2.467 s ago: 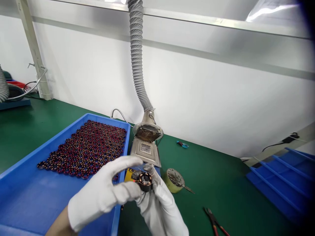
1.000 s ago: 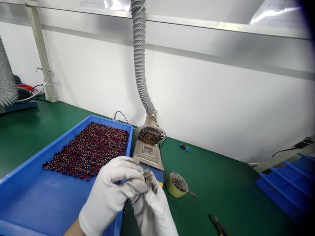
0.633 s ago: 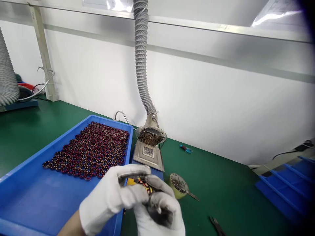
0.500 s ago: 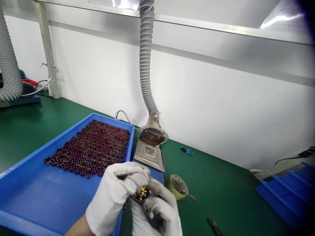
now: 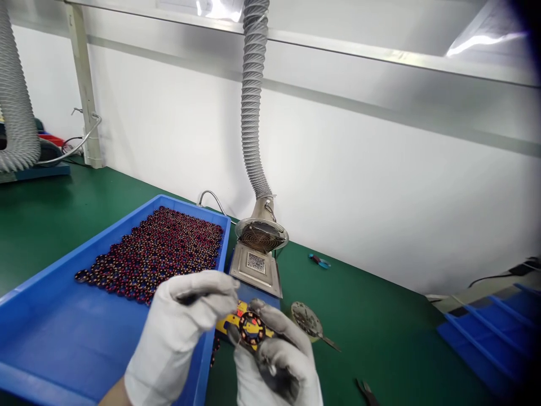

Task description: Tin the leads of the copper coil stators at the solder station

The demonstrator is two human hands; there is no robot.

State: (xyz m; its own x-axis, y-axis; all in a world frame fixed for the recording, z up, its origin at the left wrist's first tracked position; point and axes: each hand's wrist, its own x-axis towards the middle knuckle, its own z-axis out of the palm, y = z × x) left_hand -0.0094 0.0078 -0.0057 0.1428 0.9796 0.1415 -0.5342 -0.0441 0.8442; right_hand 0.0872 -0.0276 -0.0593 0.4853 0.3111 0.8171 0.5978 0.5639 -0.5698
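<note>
My right hand (image 5: 283, 349), in a white glove with dark-stained fingers, grips a small black ring (image 5: 252, 329) with copper-coloured spots round its rim, between thumb and fingers. Yellow shows through the ring's middle. My left hand (image 5: 190, 316), also white-gloved, is just up and left of the ring, apart from it. Its fingers are pressed together in a pinch; whatever is in them is too small or hidden to tell. Behind both hands is a blue heating unit with a metal plate (image 5: 256, 270) bearing a square code, its yellow front partly covered by my hands.
At left a blue tray (image 5: 84, 332) holds a mass of similar small rings (image 5: 164, 248). A ducted extraction hood (image 5: 262, 234) hangs over the plate. To the right are a tub (image 5: 306, 318) with a stick across it, cutters (image 5: 319, 260), dark pliers (image 5: 367, 390) and blue bins (image 5: 486, 338).
My left hand has moved left, away from the ring. My right hand has shifted slightly right and down, still gripping the ring, which now shows its open face.
</note>
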